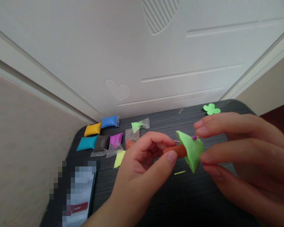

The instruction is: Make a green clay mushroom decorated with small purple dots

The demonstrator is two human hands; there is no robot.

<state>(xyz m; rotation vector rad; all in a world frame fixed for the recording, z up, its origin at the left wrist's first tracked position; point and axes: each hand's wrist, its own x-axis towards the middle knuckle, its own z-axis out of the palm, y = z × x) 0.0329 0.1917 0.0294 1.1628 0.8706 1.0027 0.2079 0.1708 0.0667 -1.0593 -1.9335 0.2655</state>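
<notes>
Packets: blue packet (109,121) and yellow packet (92,129) at your far left, then teal packet (86,142), black packet (102,143) and purple packet (115,139) lined up just nearer you
Baggies: green one (139,125) near the middle, orange one (130,142) partly blocked by your left hand
Loose bits: pale yellow scrap (118,159), thin yellow strip (180,172), plus a green clover (211,109) way off at the back right
Phone: your phone (81,195) is front left, mostly pixelated
Left grip: your left hand (148,167) has thumb and fingers pinched on the brown stick (181,151)
Green cone: your cone (191,149) sits tipped sideways on the stick's end, held above the bench, purple dot (194,138) on it
Right grip: your right hand (248,160) is half curled at the cone, top fingers spread, can't tell if it's pinching anything
Bench: dark, streaky bench (170,198), rounded corners
Room: white panel (80,53) with hearts behind, pale wall (21,142) left
</notes>
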